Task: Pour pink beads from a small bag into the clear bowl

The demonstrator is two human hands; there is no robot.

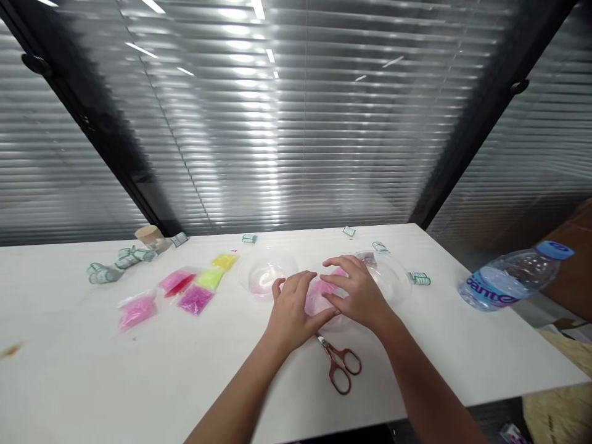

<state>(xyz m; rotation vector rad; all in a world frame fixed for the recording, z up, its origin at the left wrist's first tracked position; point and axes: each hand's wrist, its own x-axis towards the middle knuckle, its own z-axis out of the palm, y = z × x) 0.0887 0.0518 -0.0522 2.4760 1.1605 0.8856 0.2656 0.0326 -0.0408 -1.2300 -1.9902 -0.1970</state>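
- The left hand's (292, 312) fingers curved around the pink item's (315, 301) left; I couldn't tell whether they gripped it.
- The right hand's (361, 297) fingers were spread at its right, grip unclear.
- The item lay between two dishes (244, 276), scissors (331, 356) just on its near side.

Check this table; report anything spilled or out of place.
A brownish mark shows on the white tabletop at the view's left edge, apart from the colored packets; it is too blurred to call a stain or scrap. A tiny reddish fleck sits just beyond the deeper yellow packet, like a stray bit.
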